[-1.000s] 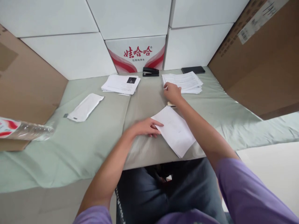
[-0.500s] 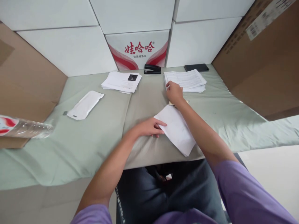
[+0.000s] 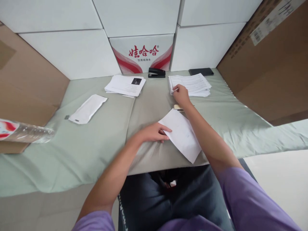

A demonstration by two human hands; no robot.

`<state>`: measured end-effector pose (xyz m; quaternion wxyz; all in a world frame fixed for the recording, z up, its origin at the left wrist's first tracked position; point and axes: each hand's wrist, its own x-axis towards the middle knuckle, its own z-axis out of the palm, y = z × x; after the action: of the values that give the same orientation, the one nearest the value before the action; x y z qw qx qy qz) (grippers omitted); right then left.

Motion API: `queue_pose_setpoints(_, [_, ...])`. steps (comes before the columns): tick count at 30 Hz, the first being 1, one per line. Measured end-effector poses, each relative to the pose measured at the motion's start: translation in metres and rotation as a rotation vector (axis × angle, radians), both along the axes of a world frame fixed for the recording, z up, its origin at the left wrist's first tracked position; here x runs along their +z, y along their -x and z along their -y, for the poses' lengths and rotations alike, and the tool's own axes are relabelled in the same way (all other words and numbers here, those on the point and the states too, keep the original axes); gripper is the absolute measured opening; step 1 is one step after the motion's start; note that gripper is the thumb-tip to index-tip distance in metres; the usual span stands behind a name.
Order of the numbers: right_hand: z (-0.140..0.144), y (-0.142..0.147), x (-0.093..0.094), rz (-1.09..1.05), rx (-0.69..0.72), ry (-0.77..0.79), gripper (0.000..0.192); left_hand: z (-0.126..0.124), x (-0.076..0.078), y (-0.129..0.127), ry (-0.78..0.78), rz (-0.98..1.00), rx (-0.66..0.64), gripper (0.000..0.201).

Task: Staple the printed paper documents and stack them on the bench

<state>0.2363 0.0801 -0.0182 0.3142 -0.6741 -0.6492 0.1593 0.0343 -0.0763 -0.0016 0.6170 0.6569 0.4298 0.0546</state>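
My left hand (image 3: pixel 157 132) grips the left edge of the white paper sheets (image 3: pixel 183 134) between thumb and fingers, close to the table's front edge. My right hand (image 3: pixel 181 95) reaches to the near left corner of a stack of printed papers (image 3: pixel 192 84), its fingers closed together on the edge there. Whether a sheet is pinched between those fingers is hard to make out. Under my right wrist lies a small pale-yellow object (image 3: pixel 178 107), mostly hidden by the forearm.
A black stapler (image 3: pixel 156 72) stands against a printed white box (image 3: pixel 144 54). Another paper stack (image 3: pixel 125 85) lies left of it, with a white packet (image 3: pixel 88 109) nearer. A phone (image 3: pixel 201 71) is behind the right stack. A plastic bottle (image 3: pixel 29 131) and cardboard boxes (image 3: pixel 269 73) flank the table.
My right hand has shifted slightly at the corner of the right stack. The left hand stays on the sheets, which have barely moved.
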Motion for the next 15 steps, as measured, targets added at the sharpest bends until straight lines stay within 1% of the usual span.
queue_pose_setpoints(6, [0.002,0.003,-0.002,0.012,0.015,0.012,0.032,0.0,-0.005,-0.001,-0.029,0.02,-0.012,0.054])
queue_pose_setpoints(9, [0.002,0.004,-0.001,0.015,0.014,0.026,0.033,0.0,-0.004,0.001,-0.044,0.013,-0.015,0.053])
queue_pose_setpoints(11, [0.003,0.004,0.001,0.009,0.01,0.015,0.032,0.0,0.0,0.004,-0.008,-0.001,-0.028,0.06])
queue_pose_setpoints(13, [0.005,0.003,0.005,-0.015,0.012,-0.037,0.029,-0.001,0.004,0.007,0.059,0.001,-0.042,0.073])
queue_pose_setpoints(14, [0.008,0.001,0.008,-0.034,0.016,-0.082,0.026,-0.002,0.006,0.009,0.084,0.009,-0.031,0.077])
queue_pose_setpoints(15, [0.012,-0.002,0.012,-0.057,0.024,-0.137,0.024,-0.002,0.007,0.009,0.092,0.021,0.008,0.079])
